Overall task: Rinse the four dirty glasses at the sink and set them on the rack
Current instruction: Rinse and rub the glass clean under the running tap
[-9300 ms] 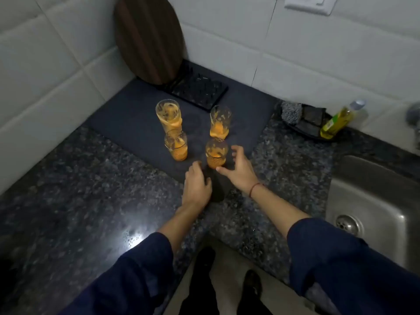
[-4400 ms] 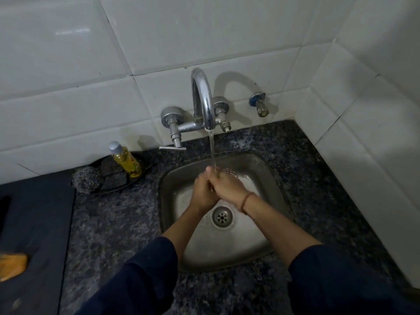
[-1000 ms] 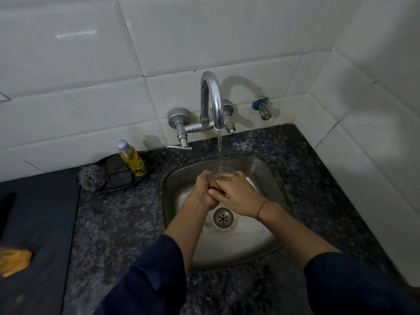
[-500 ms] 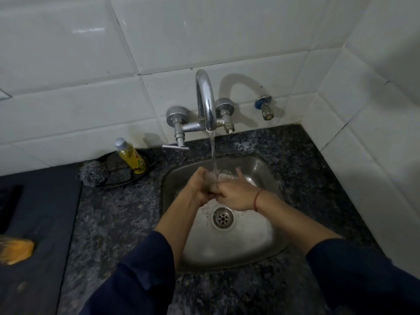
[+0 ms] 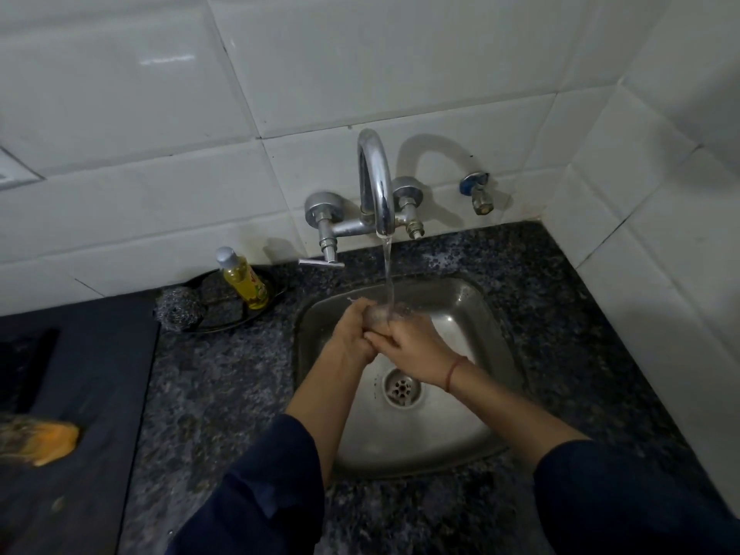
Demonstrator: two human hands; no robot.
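Under the tap (image 5: 375, 186) stream, over the sink (image 5: 476, 310) — both hands wrap one glass (image 5: 378, 312), left hand (image 5: 354, 334) and right hand (image 5: 412, 348) equally near. Glass mostly hidden; axis unclear. Another dirty glass (image 5: 38, 440) far left of the tap.

The surface (image 5: 224, 378) is dark speckled granite, running from the left to the far right corner where the white wall tiles meet. A steel sink (image 5: 472, 430) is set into it right of centre, with a drain (image 5: 401, 387) in its floor. On the left a dark mat (image 5: 92, 394) lies flat on the granite, reaching the far wall. On the mat's near left part rests an orange-smeared glass (image 5: 40, 441), cut off by the picture's edge. Far left of the sink sits a shallow black dish (image 5: 224, 310); a yellow bottle (image 5: 243, 280) stands tilted in it, and a steel scrubber (image 5: 179, 310) lies at its left edge.
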